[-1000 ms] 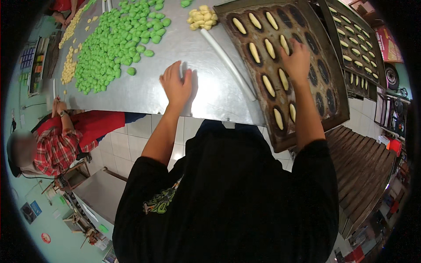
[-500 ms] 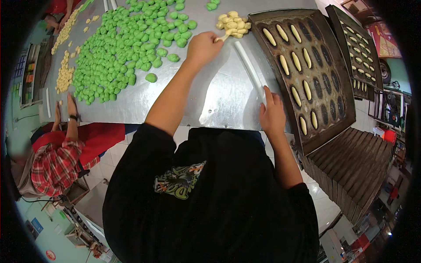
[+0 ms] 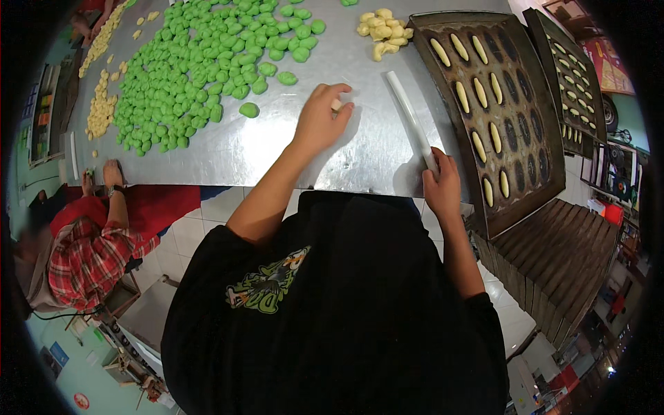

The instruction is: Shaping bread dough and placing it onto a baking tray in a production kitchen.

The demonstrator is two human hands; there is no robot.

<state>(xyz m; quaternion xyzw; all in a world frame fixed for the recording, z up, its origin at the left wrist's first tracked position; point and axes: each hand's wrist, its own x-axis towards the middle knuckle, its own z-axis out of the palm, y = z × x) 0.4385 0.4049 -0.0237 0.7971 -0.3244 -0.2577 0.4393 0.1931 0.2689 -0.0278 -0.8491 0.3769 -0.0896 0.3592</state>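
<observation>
My left hand (image 3: 322, 120) is over the metal table with its fingers curled round a small piece of pale yellow dough (image 3: 337, 105), which is mostly hidden. Farther off lies a heap of pale yellow dough pieces (image 3: 382, 28), one of them stretching toward me. My right hand (image 3: 443, 182) grips the near end of a slim white rolling pin (image 3: 408, 107), which points away from me across the tabletop. Right of it stands a dark baking tray (image 3: 451, 145) with oval hollows. Slender yellow dough sticks (image 3: 480, 93) lie in several hollows, mostly on the left side.
Many green dough balls (image 3: 187, 90) cover the left half of the metal table (image 3: 277, 169). Small yellow pieces (image 3: 102, 114) lie beyond them. A co-worker in a checked shirt (image 3: 83, 266) works at the left edge. Stacked trays (image 3: 553, 263) and another filled tray (image 3: 570, 83) stand right.
My left hand has come away from the yellow dough heap toward me, carrying a piece. My right hand has closed on the rolling pin's near end.
</observation>
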